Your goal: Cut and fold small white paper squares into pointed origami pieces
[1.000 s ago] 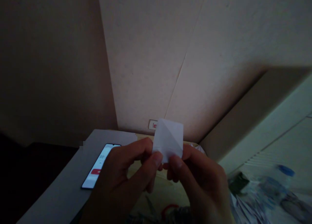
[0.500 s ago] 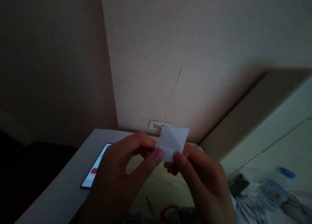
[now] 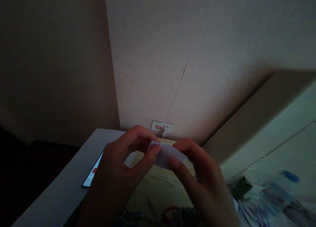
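A small piece of folded white paper (image 3: 166, 154) is held up between both hands, above the wooden tabletop. My left hand (image 3: 128, 164) pinches its left end, thumb in front and fingers behind. At the right end my right hand (image 3: 199, 167) grips it between thumb and index finger. The paper is tilted, so its face looks narrow. On the tabletop below lie scissors (image 3: 152, 207) with a red handle, partly cut off by the lower edge. A phone (image 3: 92, 176) with a lit screen lies to the left, half covered by my left hand.
A wall socket (image 3: 162, 126) with a plug in it sits behind the hands. At the lower right are a plastic bottle (image 3: 278, 189) with a blue cap, a dark green packet (image 3: 243, 186) and crumpled clear plastic. A white surface (image 3: 56, 187) extends along the left.
The paper has tipped over and now shows a narrower face; earlier it stood up as a square with a diagonal fold. My right fingers have shifted to its upper right edge.
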Motion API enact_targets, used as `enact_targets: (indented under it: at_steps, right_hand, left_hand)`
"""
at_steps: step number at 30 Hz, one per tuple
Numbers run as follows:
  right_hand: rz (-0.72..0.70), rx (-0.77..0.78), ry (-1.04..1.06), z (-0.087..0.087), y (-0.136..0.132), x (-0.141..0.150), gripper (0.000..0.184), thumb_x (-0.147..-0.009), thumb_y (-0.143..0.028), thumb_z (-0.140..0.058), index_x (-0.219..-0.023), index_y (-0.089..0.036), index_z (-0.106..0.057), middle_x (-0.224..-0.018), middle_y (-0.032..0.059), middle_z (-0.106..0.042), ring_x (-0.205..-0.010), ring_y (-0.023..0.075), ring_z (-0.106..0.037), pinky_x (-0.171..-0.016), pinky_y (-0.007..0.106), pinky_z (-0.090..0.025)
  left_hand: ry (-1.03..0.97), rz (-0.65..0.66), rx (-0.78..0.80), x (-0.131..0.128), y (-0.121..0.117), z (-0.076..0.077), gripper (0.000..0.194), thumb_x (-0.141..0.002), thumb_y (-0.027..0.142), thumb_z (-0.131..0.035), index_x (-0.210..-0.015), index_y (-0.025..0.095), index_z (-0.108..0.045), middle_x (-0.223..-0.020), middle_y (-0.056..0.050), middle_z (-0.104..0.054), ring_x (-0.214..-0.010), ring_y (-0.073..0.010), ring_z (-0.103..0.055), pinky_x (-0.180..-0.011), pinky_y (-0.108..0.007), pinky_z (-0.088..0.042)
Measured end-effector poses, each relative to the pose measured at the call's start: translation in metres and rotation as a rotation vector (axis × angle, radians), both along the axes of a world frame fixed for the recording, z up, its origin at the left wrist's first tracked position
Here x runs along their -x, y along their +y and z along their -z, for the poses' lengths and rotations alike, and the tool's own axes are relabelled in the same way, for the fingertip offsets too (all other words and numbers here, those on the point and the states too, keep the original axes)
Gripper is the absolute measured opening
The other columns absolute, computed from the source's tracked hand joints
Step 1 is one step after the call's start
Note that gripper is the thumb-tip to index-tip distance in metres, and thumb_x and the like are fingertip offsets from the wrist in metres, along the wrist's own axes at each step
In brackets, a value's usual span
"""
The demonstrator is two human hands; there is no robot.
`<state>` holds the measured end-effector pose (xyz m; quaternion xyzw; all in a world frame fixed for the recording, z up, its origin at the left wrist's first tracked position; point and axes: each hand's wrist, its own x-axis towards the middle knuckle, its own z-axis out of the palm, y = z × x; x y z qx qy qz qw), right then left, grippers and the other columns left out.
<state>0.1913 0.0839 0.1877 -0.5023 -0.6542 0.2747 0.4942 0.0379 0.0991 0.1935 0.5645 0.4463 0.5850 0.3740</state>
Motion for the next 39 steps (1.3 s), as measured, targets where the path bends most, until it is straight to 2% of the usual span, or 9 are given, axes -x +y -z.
enact_targets:
  at_steps: [5,7,10,14,19,27,31,35,39]
  right_hand:
    - [0.068,-0.067,0.117,0.002,-0.004,0.0,0.017,-0.088,-0.028,-0.068,-0.071,-0.026,-0.064,-0.061,-0.0062,-0.063,-0.058,0.012,-0.059,-0.053,0.021,-0.044]
    - [0.064,-0.13,0.163,0.003,-0.006,0.001,0.011,-0.091,-0.025,-0.065,-0.082,-0.029,-0.068,-0.067,-0.0075,-0.068,-0.061,0.0101,-0.062,-0.053,0.018,-0.046]
    - [0.066,-0.223,0.172,0.003,-0.007,0.0,0.024,-0.099,-0.019,-0.054,-0.1,-0.037,-0.07,-0.084,-0.0087,-0.073,-0.071,0.0075,-0.065,-0.062,0.014,-0.05]
    - [-0.08,-0.268,0.049,0.001,-0.004,-0.006,0.025,-0.097,-0.013,-0.058,-0.098,-0.034,-0.071,-0.091,-0.0092,-0.074,-0.081,0.0074,-0.067,-0.074,0.014,-0.052]
    - [-0.174,-0.396,-0.096,-0.003,-0.003,-0.011,0.016,-0.092,-0.012,-0.066,-0.089,-0.026,-0.073,-0.084,-0.0055,-0.07,-0.078,0.0083,-0.067,-0.069,0.016,-0.052]
    - [-0.059,-0.531,-0.235,0.003,-0.005,-0.007,0.012,-0.099,-0.021,-0.062,-0.098,-0.026,-0.073,-0.087,-0.0025,-0.063,-0.079,0.0111,-0.062,-0.065,0.022,-0.05]
    - [-0.036,-0.573,-0.254,0.0,-0.003,-0.005,0.014,-0.098,-0.025,-0.064,-0.092,-0.026,-0.077,-0.084,-0.0031,-0.061,-0.073,0.0094,-0.061,-0.058,0.02,-0.049]
    - [-0.032,-0.523,-0.222,0.0,-0.004,-0.004,0.015,-0.094,-0.032,-0.07,-0.085,-0.026,-0.08,-0.08,-0.0025,-0.06,-0.068,0.0101,-0.062,-0.051,0.021,-0.049]
    - [0.018,-0.576,-0.182,0.003,-0.004,-0.001,0.018,-0.095,-0.035,-0.068,-0.084,-0.029,-0.08,-0.076,-0.0025,-0.059,-0.066,0.0114,-0.061,-0.048,0.023,-0.047]
  left_hand:
    - [-0.06,0.016,0.015,-0.002,-0.001,-0.001,0.012,-0.078,0.016,-0.07,-0.078,0.028,-0.069,-0.067,0.011,-0.071,-0.065,-0.0087,-0.068,-0.062,-0.015,-0.051]
    - [-0.115,0.029,0.016,-0.004,-0.001,0.0,0.016,-0.078,0.015,-0.07,-0.085,0.029,-0.069,-0.068,0.012,-0.071,-0.064,-0.0083,-0.068,-0.062,-0.015,-0.052]
    - [-0.207,0.031,0.053,-0.005,0.001,0.0,0.022,-0.075,0.011,-0.071,-0.088,0.028,-0.063,-0.065,0.014,-0.071,-0.064,-0.0074,-0.069,-0.062,-0.013,-0.052]
    - [-0.244,0.085,0.074,-0.002,0.002,-0.001,0.02,-0.074,0.01,-0.072,-0.076,0.025,-0.06,-0.06,0.014,-0.068,-0.061,-0.0059,-0.067,-0.058,-0.01,-0.05]
    - [-0.219,0.119,0.039,0.0,0.001,-0.001,0.013,-0.081,0.013,-0.072,-0.078,0.026,-0.07,-0.069,0.01,-0.07,-0.067,-0.0056,-0.068,-0.06,-0.009,-0.051]
    - [-0.401,0.281,0.095,0.009,0.007,0.004,0.017,-0.074,0.01,-0.077,-0.075,0.027,-0.076,-0.074,0.007,-0.075,-0.069,-0.0084,-0.069,-0.059,-0.01,-0.053]
    - [-0.301,0.255,0.069,0.013,0.008,0.002,0.022,-0.076,0.01,-0.076,-0.072,0.031,-0.08,-0.068,0.008,-0.072,-0.065,-0.007,-0.066,-0.058,-0.009,-0.051]
    - [-0.165,0.239,0.032,0.011,0.007,0.001,0.026,-0.081,0.011,-0.071,-0.078,0.035,-0.082,-0.075,0.008,-0.077,-0.069,-0.0071,-0.068,-0.061,-0.009,-0.051]
    - [-0.256,0.281,0.059,0.008,0.005,0.002,0.025,-0.081,0.012,-0.072,-0.082,0.035,-0.081,-0.075,0.008,-0.076,-0.065,-0.0075,-0.069,-0.056,-0.01,-0.051]
